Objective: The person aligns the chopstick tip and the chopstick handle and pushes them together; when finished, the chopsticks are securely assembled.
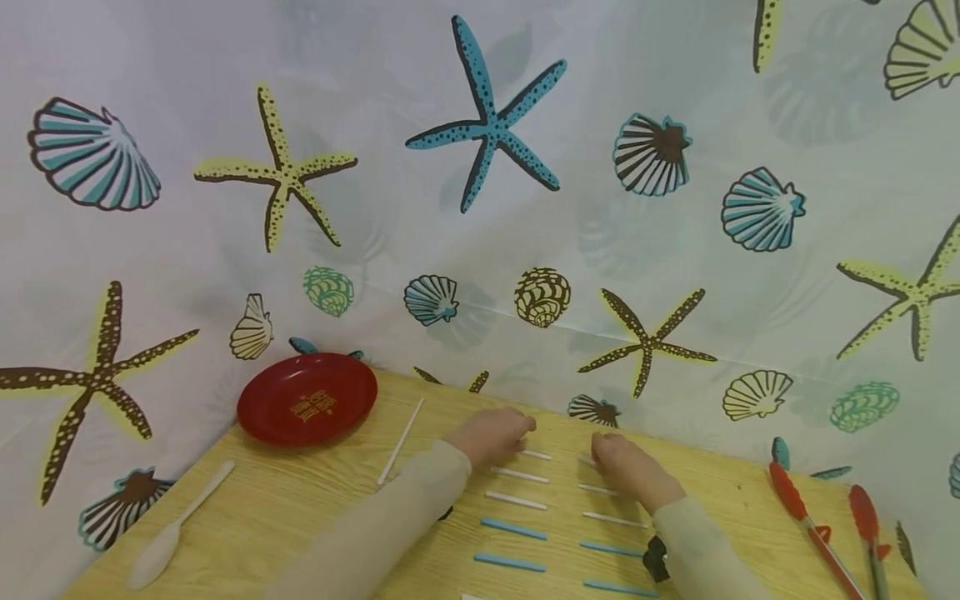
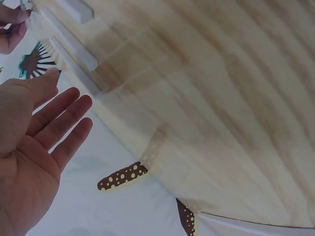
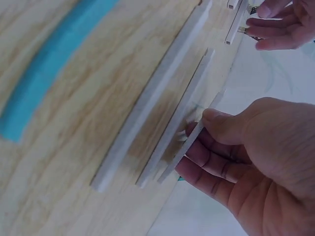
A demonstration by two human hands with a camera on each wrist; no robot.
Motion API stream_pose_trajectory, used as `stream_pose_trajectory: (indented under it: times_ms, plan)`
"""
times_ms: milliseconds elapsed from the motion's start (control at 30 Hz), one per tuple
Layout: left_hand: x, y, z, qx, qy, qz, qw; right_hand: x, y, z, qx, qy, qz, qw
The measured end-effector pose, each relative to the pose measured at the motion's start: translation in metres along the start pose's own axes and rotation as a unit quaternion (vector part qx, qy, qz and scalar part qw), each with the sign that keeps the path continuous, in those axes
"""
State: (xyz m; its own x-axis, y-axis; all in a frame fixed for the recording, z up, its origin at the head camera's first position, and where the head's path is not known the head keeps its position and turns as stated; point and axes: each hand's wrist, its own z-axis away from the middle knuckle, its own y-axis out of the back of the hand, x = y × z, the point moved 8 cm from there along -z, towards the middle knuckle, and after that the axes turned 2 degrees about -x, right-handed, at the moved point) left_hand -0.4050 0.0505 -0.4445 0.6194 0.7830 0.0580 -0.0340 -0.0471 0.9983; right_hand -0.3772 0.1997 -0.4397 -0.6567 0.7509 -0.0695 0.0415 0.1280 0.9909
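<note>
Two columns of short thin sticks lie on the wooden table, white ones at the far end and blue sticks (image 1: 513,529) closer in. At the far end of the right column, my right hand (image 1: 630,467) pinches a white stick (image 3: 172,169) between thumb and fingers, low over the tabletop. Two more white sticks (image 3: 174,120) lie beside it in the right wrist view. My left hand (image 2: 34,142) has its fingers loosely extended near the farthest white stick (image 2: 76,69) of the left column. Nothing shows in its palm.
A red plate (image 1: 307,400) stands at the back left, with a long white stick (image 1: 401,442) to its right. A white spoon (image 1: 180,529) lies at the left edge. Red-tipped tongs (image 1: 817,533) lie at the right. A patterned curtain (image 1: 375,233) hangs behind the table (image 1: 300,500).
</note>
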Motion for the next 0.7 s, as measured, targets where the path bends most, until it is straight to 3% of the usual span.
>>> stream_pose_trajectory:
  times_ms: [167, 267, 400, 700]
  plan:
    - [0.006, -0.007, -0.004, 0.035, 0.003, -0.08, 0.9962, -0.003, 0.005, -0.001, 0.017, 0.008, 0.013, 0.9997]
    - [0.01, -0.008, -0.005, 0.048, 0.0, -0.116, 0.9921, 0.001, 0.001, -0.002, 0.001, -0.024, -0.003, 0.9997]
    - [0.014, -0.009, -0.007, 0.043, 0.007, -0.135, 0.9899, 0.006, -0.004, -0.005, -0.015, -0.063, -0.024, 0.9976]
    - [0.019, -0.012, -0.013, 0.026, 0.005, -0.178, 0.9837, 0.003, 0.004, -0.004, 0.009, -0.075, 0.013, 0.9971]
